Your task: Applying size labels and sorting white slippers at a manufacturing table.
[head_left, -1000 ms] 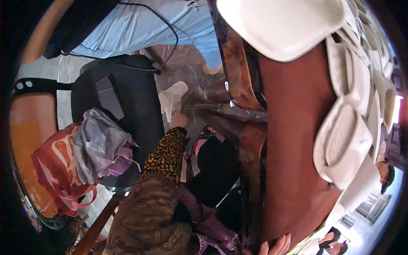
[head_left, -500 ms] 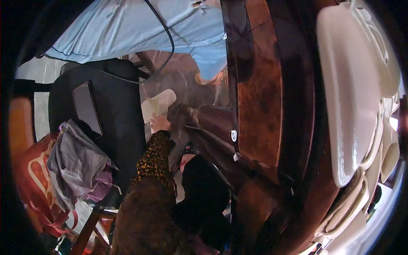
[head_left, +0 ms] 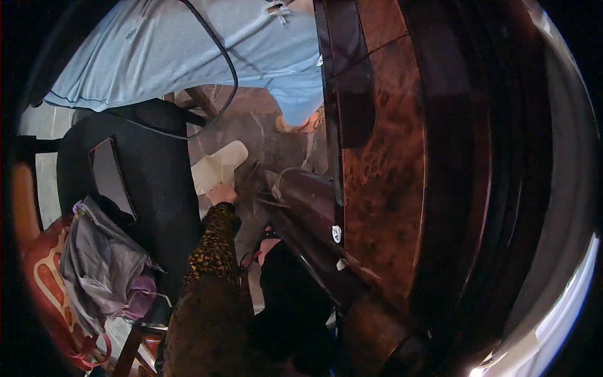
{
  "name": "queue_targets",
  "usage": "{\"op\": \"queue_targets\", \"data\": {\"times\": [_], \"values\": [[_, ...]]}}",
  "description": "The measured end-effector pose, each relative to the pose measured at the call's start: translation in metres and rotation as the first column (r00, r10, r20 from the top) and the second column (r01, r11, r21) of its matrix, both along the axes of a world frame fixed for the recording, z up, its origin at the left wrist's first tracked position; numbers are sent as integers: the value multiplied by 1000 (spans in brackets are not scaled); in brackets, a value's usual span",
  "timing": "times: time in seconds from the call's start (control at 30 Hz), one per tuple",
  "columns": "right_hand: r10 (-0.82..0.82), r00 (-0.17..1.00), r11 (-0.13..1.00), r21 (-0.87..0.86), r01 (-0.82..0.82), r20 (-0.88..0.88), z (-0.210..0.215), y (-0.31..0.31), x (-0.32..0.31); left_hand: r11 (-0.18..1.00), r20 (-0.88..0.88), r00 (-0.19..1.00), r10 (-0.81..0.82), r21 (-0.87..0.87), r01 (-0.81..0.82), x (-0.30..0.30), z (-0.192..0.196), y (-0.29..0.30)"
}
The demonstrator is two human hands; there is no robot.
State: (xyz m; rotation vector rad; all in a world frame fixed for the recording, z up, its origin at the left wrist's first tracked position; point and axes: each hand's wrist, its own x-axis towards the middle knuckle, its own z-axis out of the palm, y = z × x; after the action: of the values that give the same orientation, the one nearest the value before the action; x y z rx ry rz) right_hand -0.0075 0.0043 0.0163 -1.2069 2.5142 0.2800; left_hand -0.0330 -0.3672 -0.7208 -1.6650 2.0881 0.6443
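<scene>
On the floor, between the black chair seat and the dark table leg, lies a long cream-coloured piece (head_left: pixel 220 166) with a rounded end. My left hand (head_left: pixel 221 193), in a yellow-and-black patterned sleeve, reaches down to it; the fingers are bent over its near edge and appear to grip it. The fingertips are partly hard to make out. My right hand is out of view.
A dark wooden table (head_left: pixel 383 169) fills the right side, its thick leg (head_left: pixel 308 188) slanting near my arm. A black chair (head_left: pixel 157 169) holds a phone (head_left: pixel 112 176) and a grey cloth bag (head_left: pixel 103 264). A person in light-blue trousers (head_left: pixel 169 50) sits ahead; a black cable (head_left: pixel 226 56) hangs there.
My left hand has closed on the cream piece's near edge; before, its fingers were spread on it. The view has turned, and the cream pieces on the table have largely left it.
</scene>
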Motion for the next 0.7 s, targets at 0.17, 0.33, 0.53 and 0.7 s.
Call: {"op": "queue_targets", "data": {"times": [0.17,0.33,0.53,0.7], "values": [[1,1000,1000,-15,-1,-17,0,-6,-1,993,36,993,-115,-3,115,-15,47,28],[-2,997,1000,5,2,-76,-3,-20,4,989,-56,988,-144,25,146,-64,92,78],[12,996,998,-59,-17,-87,-1,-57,-9,995,-346,937,54,-63,-80,-28,119,70],[42,980,986,-152,-72,-194,-1,-72,-7,981,-471,861,192,108,-160,-26,226,45]]}}
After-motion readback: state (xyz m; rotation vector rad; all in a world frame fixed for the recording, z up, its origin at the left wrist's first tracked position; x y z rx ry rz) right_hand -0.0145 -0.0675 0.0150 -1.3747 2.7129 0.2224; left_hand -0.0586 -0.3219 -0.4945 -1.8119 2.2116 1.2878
